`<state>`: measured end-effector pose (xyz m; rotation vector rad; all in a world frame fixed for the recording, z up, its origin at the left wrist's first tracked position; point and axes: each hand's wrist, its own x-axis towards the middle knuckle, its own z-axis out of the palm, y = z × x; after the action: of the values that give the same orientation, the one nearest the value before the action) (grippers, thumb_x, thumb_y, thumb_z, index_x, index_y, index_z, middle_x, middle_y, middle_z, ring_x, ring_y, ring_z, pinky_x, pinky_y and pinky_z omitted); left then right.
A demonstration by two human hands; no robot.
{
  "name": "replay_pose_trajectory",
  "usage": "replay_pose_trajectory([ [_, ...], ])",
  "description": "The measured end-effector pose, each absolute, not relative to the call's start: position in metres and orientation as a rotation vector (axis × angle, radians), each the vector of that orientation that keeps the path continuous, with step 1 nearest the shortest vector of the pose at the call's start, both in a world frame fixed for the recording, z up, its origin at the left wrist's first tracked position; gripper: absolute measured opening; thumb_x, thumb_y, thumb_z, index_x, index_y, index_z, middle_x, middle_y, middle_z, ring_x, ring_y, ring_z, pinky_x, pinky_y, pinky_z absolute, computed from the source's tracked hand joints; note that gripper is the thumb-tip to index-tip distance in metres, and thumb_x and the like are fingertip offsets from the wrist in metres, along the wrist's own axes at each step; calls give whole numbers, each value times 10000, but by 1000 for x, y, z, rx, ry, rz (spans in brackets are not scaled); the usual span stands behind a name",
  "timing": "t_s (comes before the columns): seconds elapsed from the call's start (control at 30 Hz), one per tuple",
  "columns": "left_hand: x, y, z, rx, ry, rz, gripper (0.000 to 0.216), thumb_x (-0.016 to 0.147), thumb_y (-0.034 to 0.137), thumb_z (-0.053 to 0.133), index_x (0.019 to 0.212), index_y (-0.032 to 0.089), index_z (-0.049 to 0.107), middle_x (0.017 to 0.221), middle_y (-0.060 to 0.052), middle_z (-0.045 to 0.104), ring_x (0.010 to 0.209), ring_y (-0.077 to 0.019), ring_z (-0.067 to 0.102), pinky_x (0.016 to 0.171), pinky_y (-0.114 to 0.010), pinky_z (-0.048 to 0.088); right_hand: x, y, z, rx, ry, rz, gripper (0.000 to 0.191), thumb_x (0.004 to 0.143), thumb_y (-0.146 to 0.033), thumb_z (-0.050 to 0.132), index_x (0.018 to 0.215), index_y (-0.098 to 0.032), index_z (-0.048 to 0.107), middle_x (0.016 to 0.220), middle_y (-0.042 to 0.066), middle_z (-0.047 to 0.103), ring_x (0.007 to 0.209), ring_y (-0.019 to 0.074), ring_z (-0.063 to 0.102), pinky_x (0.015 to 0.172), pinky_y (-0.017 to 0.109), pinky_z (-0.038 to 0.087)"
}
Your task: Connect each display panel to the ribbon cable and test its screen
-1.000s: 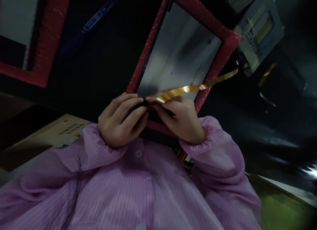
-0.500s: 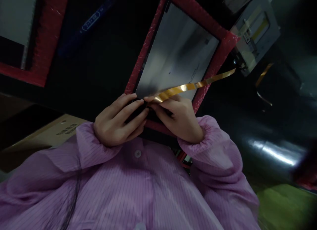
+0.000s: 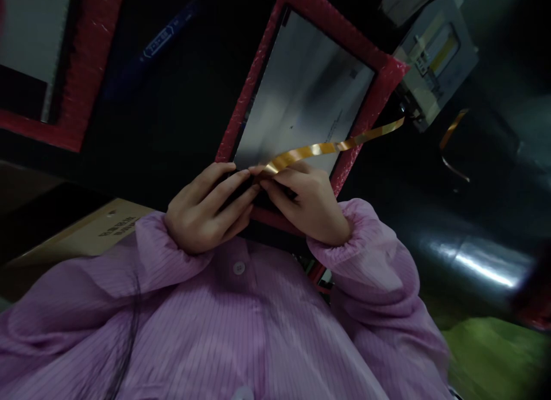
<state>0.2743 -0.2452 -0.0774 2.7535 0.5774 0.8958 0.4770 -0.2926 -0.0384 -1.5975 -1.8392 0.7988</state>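
Note:
A flat display panel (image 3: 301,96) with a silvery back lies tilted on red bubble wrap (image 3: 235,124) in front of me. My right hand (image 3: 312,202) pinches the near end of a strip of amber tape (image 3: 316,150) at the panel's near edge. From there the strip arcs over the panel to the right, its far end beside a grey device. My left hand (image 3: 210,208) is at the near left corner, its curled fingertips against the panel's dark edge and close to the right fingertips. Its thumb and whatever it grips are hidden.
A blue pen-like tool (image 3: 159,41) lies on the dark table at the left. Beyond it is another panel (image 3: 32,30) on red bubble wrap. The grey device (image 3: 434,61) stands at the far right, near another amber strip (image 3: 454,127). A cardboard box (image 3: 90,228) sits lower left.
Both hands stay at the panel's near edge, with the strip still in my right fingers. The right fingers are very slightly further left; the view has shifted a little.

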Motion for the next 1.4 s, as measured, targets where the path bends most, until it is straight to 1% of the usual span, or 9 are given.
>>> replay_pose_trajectory([
  [0.23, 280, -246, -77, 2775, 630, 923, 482, 799, 230, 689, 1265, 122, 623, 1120, -139, 694, 1080, -311, 634, 878, -440, 597, 481, -291, -39, -1560, -1846, 771, 225, 966, -170, 508, 1109, -165, 682, 1105, 62, 711, 1036, 171, 664, 901, 297, 540],
  [0.47, 279, -252, -82, 2584, 808, 978, 469, 824, 216, 624, 1290, 236, 582, 1178, -73, 686, 1061, -272, 670, 898, -433, 583, 495, -302, -24, -1780, -1808, 649, 204, 941, -217, 548, 1094, -166, 672, 962, 62, 694, 930, 210, 638, 864, 367, 532],
  [0.57, 281, -254, -76, 2387, 941, 964, 494, 835, 227, 627, 1319, 221, 526, 1248, -98, 648, 1131, -284, 637, 969, -456, 546, 481, -317, -19, -1927, -1834, 524, 393, 906, -315, 607, 1260, -145, 592, 1167, 141, 623, 1135, 302, 550, 995, 506, 468],
  [0.7, 283, -250, -61, 2205, 1004, 828, 444, 875, 280, 591, 1309, 234, 505, 1273, -91, 621, 1202, -281, 590, 1036, -501, 507, 449, -334, -27, -2059, -1821, 505, 738, 876, -421, 639, 1471, -89, 353, 1484, 231, 372, 1396, 375, 314, 1134, 593, 320],
  [0.8, 281, -244, -53, 1913, 991, 783, 413, 887, 303, 590, 1291, 253, 517, 1272, -67, 615, 1194, -249, 597, 1061, -480, 500, 433, -338, -39, -2109, -1760, 452, 778, 900, -419, 600, 1511, -73, 264, 1529, 238, 303, 1458, 372, 212, 1171, 589, 269],
  [0.93, 279, -238, -45, 1532, 907, 860, 379, 878, 332, 624, 1239, 259, 533, 1245, -66, 627, 1159, -237, 629, 1042, -447, 523, 425, -337, -47, -2108, -1663, 392, 814, 905, -453, 572, 1536, -97, 201, 1536, 219, 313, 1471, 352, 206, 1176, 589, 274],
  [1.17, 284, -243, -10, 1277, 545, 989, 393, 891, 315, 584, 1281, 327, 532, 1256, -39, 630, 1111, -244, 661, 970, -458, 574, 421, -344, -50, -2101, -1426, 78, 660, 914, -125, 376, 1552, -183, 218, 1487, 180, 428, 1444, 303, 329, 1148, 587, 326],
  [1.27, 290, -233, -17, 1620, 550, 883, 393, 933, 345, 527, 1324, 303, 515, 1374, -73, 567, 1255, -281, 576, 1070, -520, 491, 418, -349, -55, -2053, -1099, -98, 539, 979, -184, 329, 1517, -232, 337, 1451, 142, 506, 1408, 275, 414, 1105, 567, 396],
  [1.4, 294, -214, -49, 2319, 780, 635, 485, 937, 377, 531, 1361, 142, 509, 1491, -194, 447, 1426, -381, 360, 1143, -631, 331, 407, -352, -62, -2054, -514, -283, 404, 985, -343, 455, 1290, -135, 619, 1235, 186, 660, 1259, 327, 574, 982, 546, 510],
])
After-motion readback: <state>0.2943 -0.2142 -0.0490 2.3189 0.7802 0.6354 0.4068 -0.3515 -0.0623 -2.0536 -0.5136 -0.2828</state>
